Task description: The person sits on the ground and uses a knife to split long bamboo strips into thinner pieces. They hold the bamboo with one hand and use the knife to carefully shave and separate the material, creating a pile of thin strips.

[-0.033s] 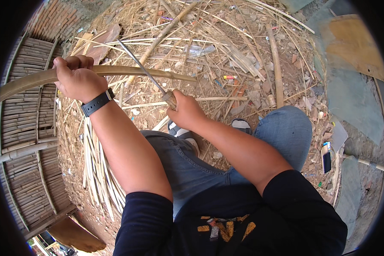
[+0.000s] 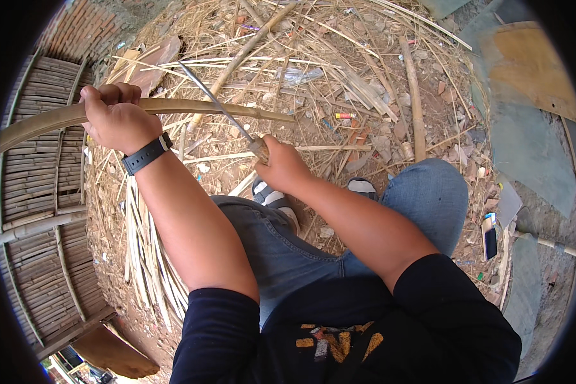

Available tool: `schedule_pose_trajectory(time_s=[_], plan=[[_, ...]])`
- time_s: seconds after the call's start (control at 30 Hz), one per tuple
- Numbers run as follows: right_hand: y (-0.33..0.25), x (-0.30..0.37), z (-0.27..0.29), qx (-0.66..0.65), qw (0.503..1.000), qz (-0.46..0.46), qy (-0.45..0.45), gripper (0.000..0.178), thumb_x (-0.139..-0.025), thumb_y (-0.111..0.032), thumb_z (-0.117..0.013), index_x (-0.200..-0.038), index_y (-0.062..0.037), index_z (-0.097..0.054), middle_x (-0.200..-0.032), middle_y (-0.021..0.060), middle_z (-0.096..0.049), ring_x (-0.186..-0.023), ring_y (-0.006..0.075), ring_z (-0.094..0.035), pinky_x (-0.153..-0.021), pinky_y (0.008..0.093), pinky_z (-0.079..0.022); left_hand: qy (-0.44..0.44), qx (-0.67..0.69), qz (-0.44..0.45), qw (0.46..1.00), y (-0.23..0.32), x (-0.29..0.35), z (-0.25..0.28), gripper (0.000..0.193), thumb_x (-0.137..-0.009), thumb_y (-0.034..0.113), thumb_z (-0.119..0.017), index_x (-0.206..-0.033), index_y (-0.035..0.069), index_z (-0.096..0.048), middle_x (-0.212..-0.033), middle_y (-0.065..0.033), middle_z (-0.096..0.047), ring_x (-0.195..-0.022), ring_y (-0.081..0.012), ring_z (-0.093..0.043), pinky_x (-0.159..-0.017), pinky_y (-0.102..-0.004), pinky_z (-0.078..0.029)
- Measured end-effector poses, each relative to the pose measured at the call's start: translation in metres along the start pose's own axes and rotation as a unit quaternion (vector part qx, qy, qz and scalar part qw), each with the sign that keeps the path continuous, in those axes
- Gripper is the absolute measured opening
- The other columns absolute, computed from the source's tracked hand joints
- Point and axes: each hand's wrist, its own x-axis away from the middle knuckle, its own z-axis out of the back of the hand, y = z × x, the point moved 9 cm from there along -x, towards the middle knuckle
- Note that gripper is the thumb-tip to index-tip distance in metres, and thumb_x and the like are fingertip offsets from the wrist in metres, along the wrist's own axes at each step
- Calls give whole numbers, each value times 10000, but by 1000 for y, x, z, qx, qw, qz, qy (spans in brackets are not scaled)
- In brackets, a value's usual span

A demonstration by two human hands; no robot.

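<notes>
My left hand (image 2: 118,115), a dark watch (image 2: 146,157) strapped at its wrist, is closed around a long split bamboo strip (image 2: 192,106). The strip runs from the left rim of the view past the middle, and its far end hangs over the littered ground. In my right hand (image 2: 281,165) is the wooden handle of a long thin-bladed knife (image 2: 227,114), fingers wrapped round it. Its blade slants up and to the left, crossing the strip to the right of my left hand. Whether the edge bites into the bamboo I cannot tell.
A bundle of pale split strips (image 2: 148,253) lies left of my legs. Ahead are scattered shavings, a bamboo pole (image 2: 414,99) and a clear plastic bottle (image 2: 301,75). A woven bamboo panel (image 2: 38,179) stands at left; a phone (image 2: 489,240) lies at right near grey sheets (image 2: 531,160).
My right hand and the knife have shifted slightly to the right and down, and the blade crosses the strip a little farther right. My left hand and the strip look unmoved.
</notes>
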Motion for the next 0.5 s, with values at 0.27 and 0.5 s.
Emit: schedule_pose_trajectory(time_s=[0.27, 0.5], plan=[[35, -5, 0, 3, 997, -82, -13, 378, -778, -162, -687, -1081, 27, -564, -937, 265, -666, -917, 425, -661, -796, 478, -521, 22, -7, 7, 1000, -1, -4, 9, 310, -987, 279, -534, -766, 95, -418, -583, -5, -378, -514, -136, -350, -522, -317, -327], [-23, 2, 3, -4, 999, 19, -28, 420, -797, -178, -684, -1119, 44, -531, -895, 265, -668, -856, 441, -667, -771, 485, -531, -16, 14, -2, 1000, -1, 1, -2, 314, -984, 266, -542, -759, 88, -414, -576, -5, -378, -514, -137, -351, -525, -310, -327]])
